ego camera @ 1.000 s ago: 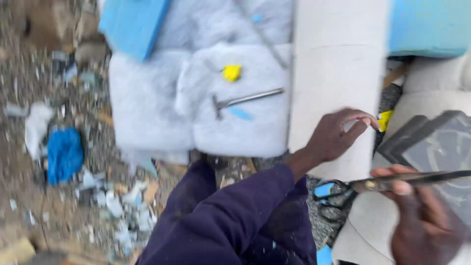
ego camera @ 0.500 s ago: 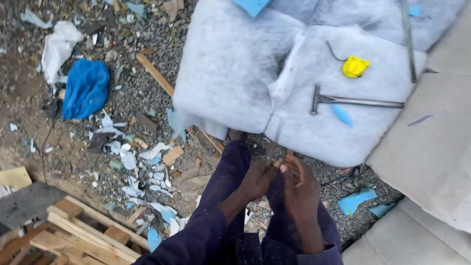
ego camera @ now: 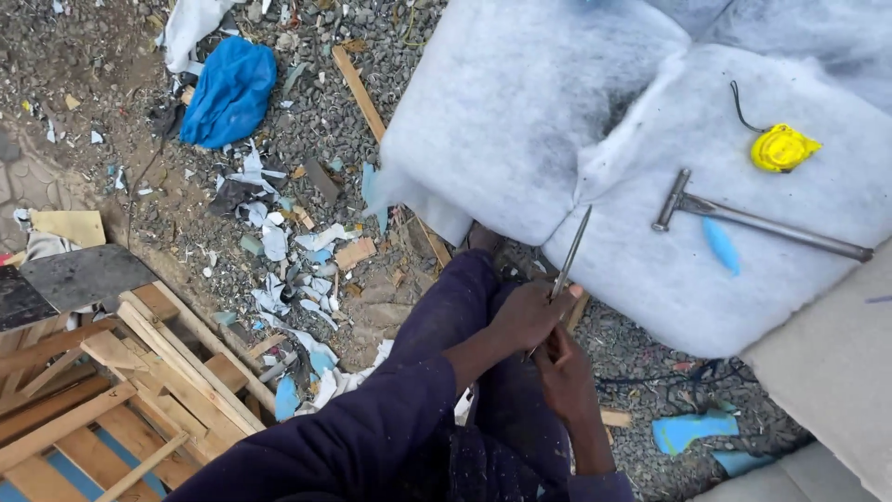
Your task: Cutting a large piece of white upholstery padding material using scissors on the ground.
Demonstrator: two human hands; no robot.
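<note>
Left hand (ego camera: 530,314) grips metal blade (ego camera: 570,253) | long axis near-upright | tip toward padding (ego camera: 520,121)

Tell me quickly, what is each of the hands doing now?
Left hand: closed on the thin metal tool.
Right hand: just below, at the tool's lower end; grip cannot be told.

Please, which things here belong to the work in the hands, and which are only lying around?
In the work:
- thin metal tool, held in the left hand; the right hand touches its lower end
- white padding just beyond the tool's tip

Lying about:
- hammer and yellow tape measure on the padding
- blue cloth on the gravel
- wooden slats
</note>
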